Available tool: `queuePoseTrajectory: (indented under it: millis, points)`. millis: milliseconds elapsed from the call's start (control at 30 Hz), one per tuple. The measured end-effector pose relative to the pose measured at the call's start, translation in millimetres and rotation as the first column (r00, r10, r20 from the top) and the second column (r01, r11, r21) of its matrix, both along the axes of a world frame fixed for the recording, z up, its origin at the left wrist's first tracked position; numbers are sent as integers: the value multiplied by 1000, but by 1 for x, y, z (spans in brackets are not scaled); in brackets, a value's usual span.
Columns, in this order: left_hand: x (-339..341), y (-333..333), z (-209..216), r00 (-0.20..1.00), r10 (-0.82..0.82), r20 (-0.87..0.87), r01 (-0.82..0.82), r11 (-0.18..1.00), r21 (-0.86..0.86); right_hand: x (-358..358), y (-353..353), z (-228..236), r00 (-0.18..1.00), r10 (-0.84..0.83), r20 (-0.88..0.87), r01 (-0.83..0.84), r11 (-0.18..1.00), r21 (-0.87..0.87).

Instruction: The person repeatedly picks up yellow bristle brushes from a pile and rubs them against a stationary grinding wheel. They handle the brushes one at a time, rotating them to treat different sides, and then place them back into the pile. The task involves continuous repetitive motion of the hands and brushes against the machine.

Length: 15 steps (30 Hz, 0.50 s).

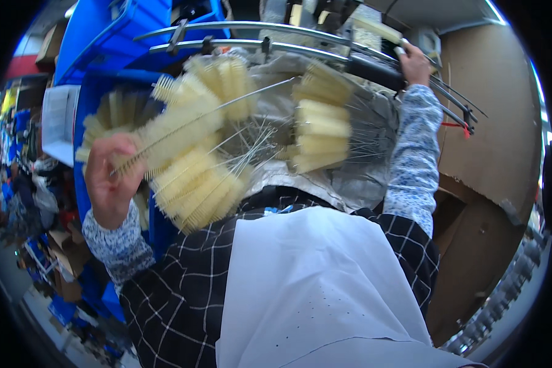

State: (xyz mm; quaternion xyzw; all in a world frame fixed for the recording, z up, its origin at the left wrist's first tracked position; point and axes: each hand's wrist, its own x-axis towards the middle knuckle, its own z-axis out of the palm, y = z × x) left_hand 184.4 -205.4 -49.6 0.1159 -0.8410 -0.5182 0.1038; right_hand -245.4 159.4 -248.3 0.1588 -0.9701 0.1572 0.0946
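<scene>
My left hand (110,175) is closed on the lower end of a bottle brush (181,126) with pale yellow bristles; its bare twisted wire stem points up and to the right. Around it lie more such brushes in bundles: one pile (196,187) beneath it, another bundle (233,83) above, and a stack (322,119) to the right. Their wire stems cross in the middle. Up at the right, my right hand (415,66) is at the metal fixture with its fingers closed, beside a long pale piece (377,27). What those fingers grip is too small to make out.
Two metal rails (245,45) with clamps run across the far side, with a black cylinder (374,73) at their right. A grey sheet (374,129) lies under the brushes. Blue bins (101,43) stand at left, one holding brushes. Cardboard (484,122) walls the right side.
</scene>
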Motion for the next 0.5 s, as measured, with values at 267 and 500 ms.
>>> queuePoseTrajectory:
  millis: [267, 500]
  points:
    - [-33, 5, -6, 956, -290, 52, 276, 943, 186, -37, 31, 14, 981, 127, 146, -155, 967, 200]
    - [-75, 20, -17, 912, -406, 60, 358, 857, 370, 50, 52, 87, 796, 401, 453, -294, 911, -289]
